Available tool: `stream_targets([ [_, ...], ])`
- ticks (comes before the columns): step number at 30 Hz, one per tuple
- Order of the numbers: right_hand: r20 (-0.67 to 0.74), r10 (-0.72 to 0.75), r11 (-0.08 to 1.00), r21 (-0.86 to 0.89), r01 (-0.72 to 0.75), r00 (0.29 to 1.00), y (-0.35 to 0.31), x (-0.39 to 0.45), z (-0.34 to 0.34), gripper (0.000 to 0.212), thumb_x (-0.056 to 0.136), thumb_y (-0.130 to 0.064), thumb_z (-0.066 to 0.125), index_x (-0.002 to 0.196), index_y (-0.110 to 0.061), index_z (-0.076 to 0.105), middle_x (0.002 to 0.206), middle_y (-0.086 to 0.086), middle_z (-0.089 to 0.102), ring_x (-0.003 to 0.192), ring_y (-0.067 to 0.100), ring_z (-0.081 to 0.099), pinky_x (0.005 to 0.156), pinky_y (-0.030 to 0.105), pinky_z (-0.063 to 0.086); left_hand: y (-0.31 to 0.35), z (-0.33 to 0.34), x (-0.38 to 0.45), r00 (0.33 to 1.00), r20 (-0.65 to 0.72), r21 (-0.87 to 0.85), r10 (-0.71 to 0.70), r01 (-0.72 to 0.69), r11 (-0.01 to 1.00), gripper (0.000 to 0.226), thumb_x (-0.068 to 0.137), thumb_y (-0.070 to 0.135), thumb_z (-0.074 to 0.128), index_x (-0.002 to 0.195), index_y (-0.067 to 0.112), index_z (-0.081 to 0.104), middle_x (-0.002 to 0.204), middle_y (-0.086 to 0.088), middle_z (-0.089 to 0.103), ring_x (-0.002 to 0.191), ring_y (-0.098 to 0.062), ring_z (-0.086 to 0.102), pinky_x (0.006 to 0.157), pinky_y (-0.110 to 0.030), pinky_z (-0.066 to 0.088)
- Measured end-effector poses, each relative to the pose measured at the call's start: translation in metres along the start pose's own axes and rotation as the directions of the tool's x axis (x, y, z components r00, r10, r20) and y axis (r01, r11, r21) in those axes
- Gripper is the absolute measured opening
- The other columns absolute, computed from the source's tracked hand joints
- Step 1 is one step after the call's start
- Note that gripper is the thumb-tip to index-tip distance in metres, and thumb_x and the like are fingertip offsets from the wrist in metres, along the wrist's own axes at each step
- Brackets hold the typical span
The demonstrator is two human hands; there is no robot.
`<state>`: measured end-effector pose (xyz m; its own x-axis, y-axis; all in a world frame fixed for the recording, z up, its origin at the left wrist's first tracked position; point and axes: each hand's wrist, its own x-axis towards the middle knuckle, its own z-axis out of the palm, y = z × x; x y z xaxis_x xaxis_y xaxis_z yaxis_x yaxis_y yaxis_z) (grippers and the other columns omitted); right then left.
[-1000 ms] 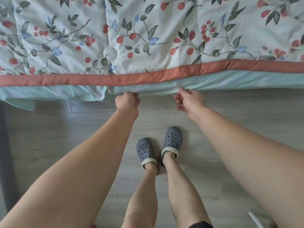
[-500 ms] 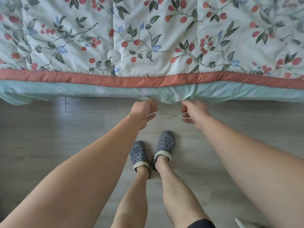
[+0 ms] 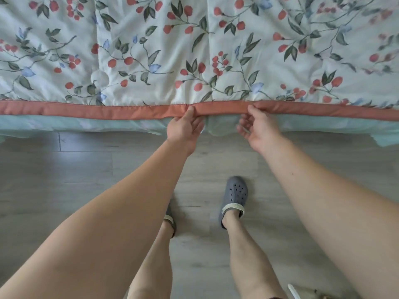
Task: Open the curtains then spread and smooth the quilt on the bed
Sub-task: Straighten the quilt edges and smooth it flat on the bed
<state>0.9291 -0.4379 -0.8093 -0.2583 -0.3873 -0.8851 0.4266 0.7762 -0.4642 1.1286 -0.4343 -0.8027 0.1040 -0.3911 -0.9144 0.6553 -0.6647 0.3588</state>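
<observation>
- Two hands now pinch the trim [image 3: 129, 112] of the quilt [image 3: 151, 50]: the left hand [image 3: 183, 128] has its thumb on top of the band and its fingers under, and the right hand [image 3: 257, 128] does the same just beside it, with a short stretch of trim between them.
- Half a second ago both hands hung loose and half-open below the pale sheet [image 3: 86, 125], touching nothing firmly; a second ago they were tucked under that sheet's edge. They have since come up onto the trim and closed on it.
- That shift suggests the sheet is done with (judging only by how it hangs) and the quilt's edge is the step in hand: a pull toward the person should draw it straight.
- The quilt lies spread beyond the hands, its trim running level to either side of them; faint puckers show above the fingers.
- One clog [image 3: 234, 197] has stepped out to the right since the earlier frame, where both feet stood together; the stance is wider now.
- Curtains are out of view, so that part cannot be judged.
</observation>
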Motion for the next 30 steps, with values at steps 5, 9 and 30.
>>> stream_targets([
  [5, 0.093, 0.072, 0.996, 0.052, -0.077, 0.993, 0.016, -0.003, -0.032, 0.011, 0.102, -0.026, 0.068, 0.110, -0.018, 0.069, 0.094, 0.003, 0.075, 0.080, 0.017, 0.072, 0.076, 0.040, 0.064, -0.033, -0.003, -0.010, 0.993, -0.110, -0.046, 0.039, -0.044, 0.998, 0.024, 0.102, 0.023, 0.067, 0.119, 0.006, 0.062, 0.073, 0.004, 0.068, 0.072, -0.012, 0.074, 0.083, -0.032, 0.063],
  [9, 0.113, 0.044, 0.973, 0.218, -0.068, 0.993, -0.012, 0.005, -0.051, 0.022, 0.100, -0.028, 0.070, 0.117, -0.015, 0.070, 0.091, 0.001, 0.076, 0.077, 0.015, 0.073, 0.073, 0.035, 0.062, -0.041, 0.016, -0.012, 0.993, -0.106, -0.059, 0.049, -0.055, 0.997, 0.044, 0.099, 0.027, 0.071, 0.135, 0.004, 0.058, 0.120, -0.010, 0.070, 0.103, -0.022, 0.074, 0.091, -0.035, 0.063],
  [30, -0.171, -0.118, 0.957, -0.284, 0.066, 0.978, -0.043, 0.038, -0.190, 0.013, 0.098, -0.025, 0.067, 0.088, -0.018, 0.063, 0.092, 0.008, 0.065, 0.077, 0.019, 0.060, 0.072, 0.040, 0.060, -0.148, 0.110, -0.026, 0.999, -0.031, 0.332, 0.008, 0.002, 0.943, 0.012, 0.101, 0.009, 0.061, 0.109, 0.009, 0.069, 0.100, -0.003, 0.078, 0.081, -0.016, 0.072, 0.075, -0.031, 0.060],
])
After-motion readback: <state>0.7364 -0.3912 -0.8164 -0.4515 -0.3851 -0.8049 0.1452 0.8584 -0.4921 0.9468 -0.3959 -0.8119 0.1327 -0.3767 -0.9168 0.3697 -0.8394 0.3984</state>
